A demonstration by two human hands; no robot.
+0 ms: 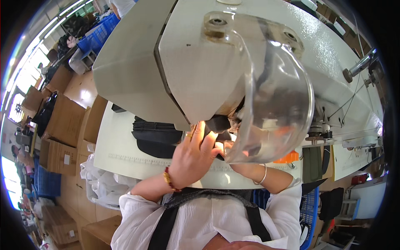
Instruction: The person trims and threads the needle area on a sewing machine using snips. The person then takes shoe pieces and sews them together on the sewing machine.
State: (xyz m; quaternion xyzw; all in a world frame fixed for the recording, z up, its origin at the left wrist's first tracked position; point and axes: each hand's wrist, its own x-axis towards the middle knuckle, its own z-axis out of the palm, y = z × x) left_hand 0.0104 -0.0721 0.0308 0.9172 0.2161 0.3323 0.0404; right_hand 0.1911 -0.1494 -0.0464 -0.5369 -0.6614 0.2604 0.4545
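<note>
My left hand (pixel 193 157) reaches in under the head of a white sewing machine (pixel 200 62). Its fingers are stretched out and apart, the tips at a small black fabric piece (pixel 223 136) in the lit needle area. Opposite it, my right hand (pixel 246 160) comes in from the right behind a clear curved plastic shield (pixel 279 96). Glare and the shield blur its fingers, so its grip cannot be made out. Just left of my left hand, a stack of black fabric pieces (pixel 155 141) lies on the white table (pixel 121 143). The needle itself is hidden.
An orange object (pixel 286 157) sits right of the shield. A ruler strip (pixel 129 159) runs along the table's near part. White plastic bags (pixel 102 183) fill a container at the left, beside cardboard boxes (pixel 62 121). A blue crate (pixel 309 216) stands at the lower right.
</note>
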